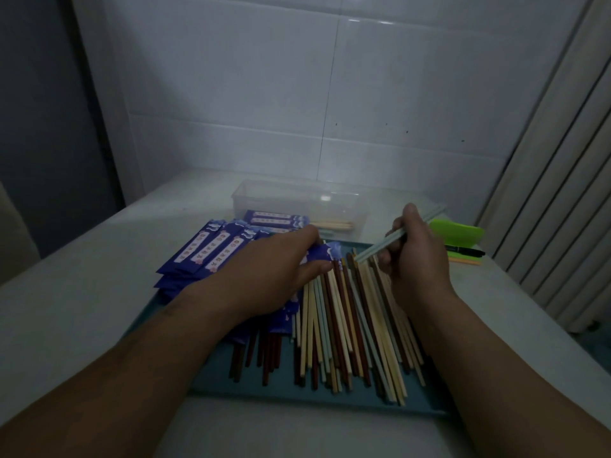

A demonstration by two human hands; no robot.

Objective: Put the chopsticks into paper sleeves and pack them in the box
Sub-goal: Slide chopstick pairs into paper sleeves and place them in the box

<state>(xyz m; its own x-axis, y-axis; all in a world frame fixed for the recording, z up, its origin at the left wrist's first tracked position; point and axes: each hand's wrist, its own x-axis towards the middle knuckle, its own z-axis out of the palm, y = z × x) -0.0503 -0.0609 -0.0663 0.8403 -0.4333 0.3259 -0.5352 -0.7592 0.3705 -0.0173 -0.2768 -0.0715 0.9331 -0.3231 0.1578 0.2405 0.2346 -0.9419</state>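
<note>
A blue tray (pixel 231 381) holds a pile of loose chopsticks (pixel 344 328) in cream, brown and pale green. Blue paper sleeves (pixel 205 249) lie fanned at its left. My left hand (pixel 277 269) pinches one blue sleeve (pixel 322 252) at the top of the pile. My right hand (pixel 416 252) holds a pair of pale green chopsticks (pixel 390 241), their tips pointing left toward the sleeve's mouth. Behind the tray stands a clear plastic box (pixel 297 200) with a few sleeved chopsticks (pixel 281 221) inside.
A green lid-like object (pixel 459 231), a black pen (pixel 466 251) and an orange stick lie to the right of the tray. The white table meets a tiled wall behind and a ribbed radiator (pixel 555 193) at the right.
</note>
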